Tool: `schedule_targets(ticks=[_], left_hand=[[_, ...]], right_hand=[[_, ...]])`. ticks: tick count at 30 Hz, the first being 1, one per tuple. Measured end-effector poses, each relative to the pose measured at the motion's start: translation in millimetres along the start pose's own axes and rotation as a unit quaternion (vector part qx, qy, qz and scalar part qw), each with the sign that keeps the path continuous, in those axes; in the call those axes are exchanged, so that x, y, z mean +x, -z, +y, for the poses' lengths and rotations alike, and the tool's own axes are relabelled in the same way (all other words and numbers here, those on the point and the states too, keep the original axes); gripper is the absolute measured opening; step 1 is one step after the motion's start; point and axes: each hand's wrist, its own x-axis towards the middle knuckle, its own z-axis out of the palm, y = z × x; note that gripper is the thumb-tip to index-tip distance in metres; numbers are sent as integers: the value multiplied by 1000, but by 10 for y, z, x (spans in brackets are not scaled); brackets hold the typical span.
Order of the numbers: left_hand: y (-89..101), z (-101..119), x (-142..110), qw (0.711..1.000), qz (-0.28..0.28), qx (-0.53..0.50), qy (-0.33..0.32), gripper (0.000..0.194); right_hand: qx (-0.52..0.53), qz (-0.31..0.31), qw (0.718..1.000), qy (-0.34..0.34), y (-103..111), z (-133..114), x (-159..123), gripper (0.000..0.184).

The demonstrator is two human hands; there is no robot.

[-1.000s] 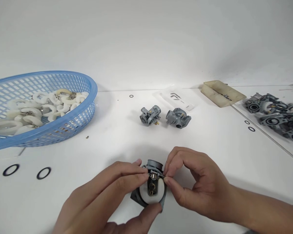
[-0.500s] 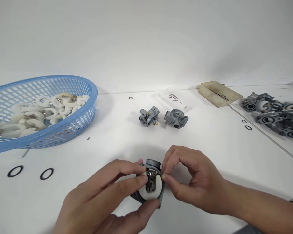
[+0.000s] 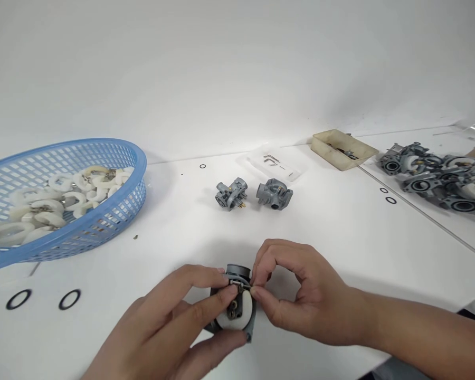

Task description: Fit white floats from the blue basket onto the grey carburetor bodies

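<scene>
A grey carburetor (image 3: 239,271) stands at the lower middle with its underside facing up. A white float (image 3: 243,314) curves around the dark centre post inside it. My left hand (image 3: 170,316) is closed around the carburetor from the left, its thumb at the lower edge and fingertips by the float's hinge. From the right, my right hand (image 3: 296,290) pinches the outer end of a thin metal pin (image 3: 245,286) at that hinge. The pin's far end is hidden by the left fingertips.
Two more carburetors (image 3: 275,194) stand farther back, before a clear bag of small pins (image 3: 275,162). A blue basket (image 3: 140,182) of white floats is at left, a beige tray (image 3: 328,153) and piled carburetors (image 3: 431,179) at right. Black rings (image 3: 69,299) lie about.
The view has shifted slightly, so the objects at the back sit a little farther left. Both hands keep their places on the carburetor, and the left fingertips now cover more of the hinge.
</scene>
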Motion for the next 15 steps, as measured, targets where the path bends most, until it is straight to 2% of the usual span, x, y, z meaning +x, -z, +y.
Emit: schedule_targets(ticks=[5, 15], left_hand=[[-32, 33, -29, 999, 9, -9, 41, 22], [-46, 77, -4, 999, 6, -13, 44, 22]], right_hand=[[3, 8, 1000, -15, -9, 24, -9, 11], [3, 17, 1000, -20, -25, 17, -5, 9]])
